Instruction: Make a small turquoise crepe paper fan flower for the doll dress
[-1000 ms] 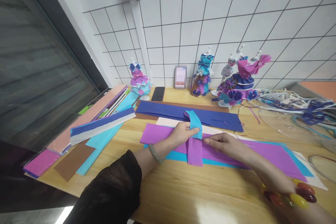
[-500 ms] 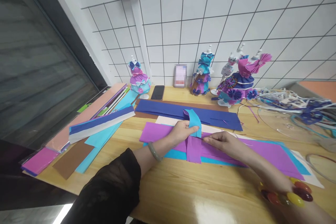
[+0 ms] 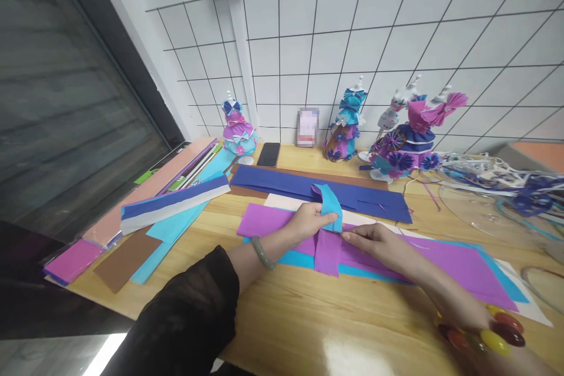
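Observation:
My left hand [image 3: 307, 222] pinches a short blue strip [image 3: 331, 205] that curls upward, with purple on its other side. Below the fingers hangs a purple piece [image 3: 327, 254]. My right hand [image 3: 368, 241] is closed at the right edge of the strip, its fingertips pressed together; whatever thin thing they grip is too small to name. Both hands are over a long purple sheet [image 3: 458, 264], which lies on blue and white sheets. Behind them is a folded dark blue sheet [image 3: 282, 183].
Small dress forms in paper dresses [image 3: 240, 135] stand along the wall, near a dark phone [image 3: 268, 154] and an upright screen [image 3: 307, 128]. Coloured sheets [image 3: 176, 205] overlap at left. Tangled cords [image 3: 497, 179] lie at right on the wooden table [image 3: 299, 317].
The view has shifted slightly, so the things at the back appear further right. My hands have hardly moved, and the strip stays in my left fingers.

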Available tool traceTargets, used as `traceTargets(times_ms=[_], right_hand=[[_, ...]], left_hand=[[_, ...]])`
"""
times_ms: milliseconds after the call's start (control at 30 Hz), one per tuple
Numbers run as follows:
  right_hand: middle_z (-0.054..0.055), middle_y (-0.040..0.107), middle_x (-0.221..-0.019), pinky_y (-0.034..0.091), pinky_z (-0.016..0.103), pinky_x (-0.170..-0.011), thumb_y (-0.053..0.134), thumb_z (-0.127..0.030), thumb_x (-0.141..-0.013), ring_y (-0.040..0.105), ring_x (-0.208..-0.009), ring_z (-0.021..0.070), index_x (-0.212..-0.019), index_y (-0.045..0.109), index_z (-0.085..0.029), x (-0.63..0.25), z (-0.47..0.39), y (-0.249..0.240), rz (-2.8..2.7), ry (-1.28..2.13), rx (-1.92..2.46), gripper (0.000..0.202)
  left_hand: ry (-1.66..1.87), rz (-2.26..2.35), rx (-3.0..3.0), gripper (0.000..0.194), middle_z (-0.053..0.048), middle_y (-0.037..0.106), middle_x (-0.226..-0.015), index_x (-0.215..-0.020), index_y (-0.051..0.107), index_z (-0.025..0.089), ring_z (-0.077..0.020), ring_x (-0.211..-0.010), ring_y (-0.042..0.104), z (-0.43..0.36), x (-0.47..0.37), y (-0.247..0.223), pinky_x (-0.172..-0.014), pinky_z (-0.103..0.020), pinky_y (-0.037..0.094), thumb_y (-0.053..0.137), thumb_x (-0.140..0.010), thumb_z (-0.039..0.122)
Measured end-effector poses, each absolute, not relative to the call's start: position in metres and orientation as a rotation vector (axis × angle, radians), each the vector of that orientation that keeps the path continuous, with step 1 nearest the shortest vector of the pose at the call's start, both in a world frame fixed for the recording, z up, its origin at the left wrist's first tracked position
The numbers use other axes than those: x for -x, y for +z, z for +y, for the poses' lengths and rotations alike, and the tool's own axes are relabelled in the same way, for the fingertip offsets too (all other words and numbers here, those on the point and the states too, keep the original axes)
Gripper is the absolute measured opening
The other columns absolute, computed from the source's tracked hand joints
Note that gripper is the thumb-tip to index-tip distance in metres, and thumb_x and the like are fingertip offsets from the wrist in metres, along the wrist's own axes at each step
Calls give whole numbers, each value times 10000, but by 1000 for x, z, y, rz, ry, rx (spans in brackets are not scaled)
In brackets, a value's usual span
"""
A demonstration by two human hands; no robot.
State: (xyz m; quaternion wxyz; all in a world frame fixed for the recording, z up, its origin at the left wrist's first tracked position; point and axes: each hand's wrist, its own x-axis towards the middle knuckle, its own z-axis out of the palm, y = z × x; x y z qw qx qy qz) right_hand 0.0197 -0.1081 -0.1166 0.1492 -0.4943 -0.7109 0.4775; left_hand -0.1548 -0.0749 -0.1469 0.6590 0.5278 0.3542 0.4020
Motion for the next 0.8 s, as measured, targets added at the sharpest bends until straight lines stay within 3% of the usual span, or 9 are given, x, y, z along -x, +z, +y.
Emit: traceTargets(times_ms=[433, 800], right_hand=[[-65, 207, -492, 141, 238, -426, 434, -612, -733, 167, -450, 70, -507, 307, -202, -17, -106, -124, -2000, 1405, 1371, 485], [-62, 227, -520, 159, 235, -435, 410, -583, -770, 186, -477, 78, -546, 411, -181, -17, -109, -124, -2053, 1402, 1303, 460]], left_hand=[[889, 838, -1221, 337, -65, 658, -778, -770, 643, 96, -160, -725, 585, -73, 155, -150, -728, -294, 437, 656, -629, 401], [903, 808, -1187, 312, -46, 641, -702, -717, 635, 96, -138, -659, 568, -74, 156, -149, -702, -285, 436, 663, -621, 391]])
